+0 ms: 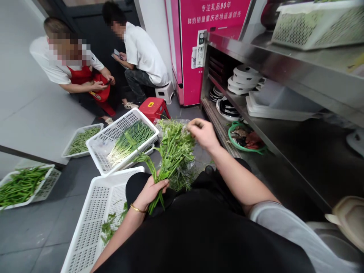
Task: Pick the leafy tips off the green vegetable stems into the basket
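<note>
My left hand [153, 188], with a gold bracelet at the wrist, is closed round the stems of some leafy greens [152, 165] in front of my lap. Behind them a thick heap of similar greens [178, 142] rests in a clear plastic bag [187, 167]. At the right edge of the heap is my right hand [203, 132], its fingers curled together in a pinch; what they hold, if anything, is too small to make out. By my left forearm, a white perforated basket [93, 201] contains a few leafy sprigs [109, 227].
Ahead stands a white basket of scallions [133, 140], with a red stool [153, 108] behind it. Green beans fill baskets at the left. Two seated people [76, 72] are at the back. A steel shelf [273, 64] with dishes and a green colander [231, 136] borders my right.
</note>
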### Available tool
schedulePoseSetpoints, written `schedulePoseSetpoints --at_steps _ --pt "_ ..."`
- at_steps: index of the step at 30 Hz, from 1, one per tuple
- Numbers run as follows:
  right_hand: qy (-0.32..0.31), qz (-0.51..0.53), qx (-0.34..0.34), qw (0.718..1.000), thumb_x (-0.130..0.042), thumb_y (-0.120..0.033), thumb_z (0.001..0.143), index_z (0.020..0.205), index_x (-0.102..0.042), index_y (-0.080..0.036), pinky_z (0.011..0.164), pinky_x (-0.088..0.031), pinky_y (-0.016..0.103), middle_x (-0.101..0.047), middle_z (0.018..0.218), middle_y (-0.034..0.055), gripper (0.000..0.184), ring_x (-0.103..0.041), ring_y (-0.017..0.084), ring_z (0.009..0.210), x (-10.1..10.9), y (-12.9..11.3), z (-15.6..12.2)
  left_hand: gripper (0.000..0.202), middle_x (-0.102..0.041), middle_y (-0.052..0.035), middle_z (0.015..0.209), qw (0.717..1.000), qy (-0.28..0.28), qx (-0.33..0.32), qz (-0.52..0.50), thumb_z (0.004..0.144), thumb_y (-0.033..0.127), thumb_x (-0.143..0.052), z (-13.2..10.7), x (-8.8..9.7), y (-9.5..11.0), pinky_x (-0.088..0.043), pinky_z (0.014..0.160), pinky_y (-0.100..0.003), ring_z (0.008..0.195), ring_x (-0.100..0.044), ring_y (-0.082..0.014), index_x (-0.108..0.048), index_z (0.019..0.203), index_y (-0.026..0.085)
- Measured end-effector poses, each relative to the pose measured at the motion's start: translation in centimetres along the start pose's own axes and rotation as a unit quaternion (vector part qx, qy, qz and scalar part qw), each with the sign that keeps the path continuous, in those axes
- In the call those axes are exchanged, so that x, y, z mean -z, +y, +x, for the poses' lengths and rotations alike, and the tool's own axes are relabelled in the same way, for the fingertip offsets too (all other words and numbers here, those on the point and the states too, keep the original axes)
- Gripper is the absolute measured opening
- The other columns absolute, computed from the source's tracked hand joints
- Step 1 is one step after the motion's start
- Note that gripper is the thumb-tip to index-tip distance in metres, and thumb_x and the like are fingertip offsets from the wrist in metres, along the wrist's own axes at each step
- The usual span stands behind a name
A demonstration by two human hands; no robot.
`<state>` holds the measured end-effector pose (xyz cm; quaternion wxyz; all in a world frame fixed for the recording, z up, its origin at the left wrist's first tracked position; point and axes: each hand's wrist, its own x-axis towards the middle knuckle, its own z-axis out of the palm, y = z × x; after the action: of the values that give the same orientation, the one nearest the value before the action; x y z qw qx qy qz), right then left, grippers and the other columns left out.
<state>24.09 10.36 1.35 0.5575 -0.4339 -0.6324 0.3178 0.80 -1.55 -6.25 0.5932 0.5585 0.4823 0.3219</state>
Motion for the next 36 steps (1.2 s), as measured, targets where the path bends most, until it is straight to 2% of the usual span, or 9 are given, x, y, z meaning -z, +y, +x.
schedulePoseSetpoints --at_steps 3,6,9,13,18,23,25,29,36 --pt "0.159 0.156 -0.038 0.974 -0.05 -0.03 0.078 0.075 -0.045 -0.021 0.037 -0.025 0.02 -0.058 0.061 -0.0035 0.011 -0.039 0.006 0.039 4.5 -0.3 2.0 0.017 -0.053 0.0014 0.057 1.0 0.003 -0.005 0.028 0.081 0.029 -0.056 -0.2 0.3 0.1 -0.035 0.049 -0.023 0.049 -0.044 -0.0093 -0.052 0.072 0.015" --pt "0.305 0.144 0.083 0.938 -0.05 -0.03 0.081 0.08 -0.043 -0.023 0.035 -0.023 0.019 -0.053 0.06 -0.0062 0.01 -0.037 0.006 0.036 7.5 -1.8 2.5 0.015 -0.051 0.0025 0.056 0.997 0.011 -0.003 0.071 0.081 0.028 -0.055 -0.1 0.5 0.2 -0.035 0.049 -0.023 0.049 -0.044 -0.0101 -0.052 0.073 0.016" --pt "0.152 -0.069 0.148 0.975 -0.057 -0.033 0.08 0.087 -0.054 -0.02 0.046 -0.035 0.02 -0.055 0.065 -0.0037 0.015 -0.045 0.007 0.047 6.4 -3.2 1.3 0.014 -0.051 0.0022 0.059 0.993 0.017 -0.009 0.113 0.081 0.028 -0.055 0.2 0.5 0.1 -0.037 0.051 -0.023 0.052 -0.045 -0.0107 -0.052 0.074 0.016" --pt "-0.125 -0.241 0.152 0.95 -0.06 -0.032 0.079 0.083 -0.064 -0.019 0.068 -0.042 0.025 -0.067 0.08 0.002 0.015 -0.059 0.013 0.072 2.1 -2.4 0.0 0.014 -0.053 0.0019 0.064 0.993 0.008 -0.004 0.114 0.081 0.029 -0.056 0.4 0.1 0.1 -0.038 0.05 -0.023 0.051 -0.046 -0.0101 -0.051 0.077 0.016" --pt "-0.023 -0.101 0.09 0.99 -0.06 -0.029 0.077 0.073 -0.066 -0.016 0.063 -0.042 0.024 -0.066 0.071 0.001 0.015 -0.058 0.011 0.065 1.7 -0.3 1.6 0.017 -0.052 0.0024 0.059 0.998 -0.016 0.028 0.051 0.08 0.029 -0.057 0.1 -0.2 0.6 -0.035 0.047 -0.023 0.047 -0.044 -0.0085 -0.05 0.072 0.016" --pt "0.136 0.069 -0.01 0.988 -0.061 -0.029 0.075 0.073 -0.061 -0.019 0.042 -0.03 0.021 -0.044 0.048 -0.0078 0.01 -0.034 0.006 0.04 7.8 0.0 2.4 0.022 -0.049 0.0027 0.048 0.999 -0.006 0.041 -0.02 0.079 0.027 -0.057 -0.1 0.3 0.5 -0.031 0.045 -0.022 0.044 -0.041 -0.0083 -0.049 0.062 0.016" --pt "0.1 0.113 -0.031 0.988 -0.06 -0.031 0.075 0.073 -0.059 -0.021 0.039 -0.023 0.021 -0.033 0.041 -0.0104 0.01 -0.026 0.006 0.034 10.8 0.1 1.4 0.024 -0.049 0.0017 0.045 0.998 0.001 0.047 -0.035 0.079 0.028 -0.057 0.0 0.5 0.2 -0.03 0.044 -0.022 0.042 -0.041 -0.0085 -0.051 0.059 0.015" --pt "-0.211 -0.096 -0.09 0.969 -0.067 -0.038 0.069 0.074 -0.065 -0.019 0.044 -0.034 0.024 -0.048 0.045 -0.0052 0.02 -0.042 0.009 0.039 13.1 0.6 -1.5 0.023 -0.051 0.0007 0.046 0.999 0.024 0.039 -0.029 0.078 0.03 -0.059 0.5 0.8 -0.2 -0.031 0.043 -0.022 0.043 -0.043 -0.009 -0.055 0.061 0.014" --pt "-0.265 -0.313 0.141 0.901 -0.05 -0.034 0.087 0.099 -0.067 -0.021 0.071 -0.042 0.026 -0.064 0.098 0.0061 0.024 -0.059 0.016 0.085 3.6 -1.2 -2.4 0.017 -0.057 0.0019 0.061 0.998 0.045 -0.001 0.031 0.073 0.028 -0.065 1.0 -0.4 1.0 -0.038 0.048 -0.022 0.047 -0.048 -0.0091 -0.054 0.076 0.015"
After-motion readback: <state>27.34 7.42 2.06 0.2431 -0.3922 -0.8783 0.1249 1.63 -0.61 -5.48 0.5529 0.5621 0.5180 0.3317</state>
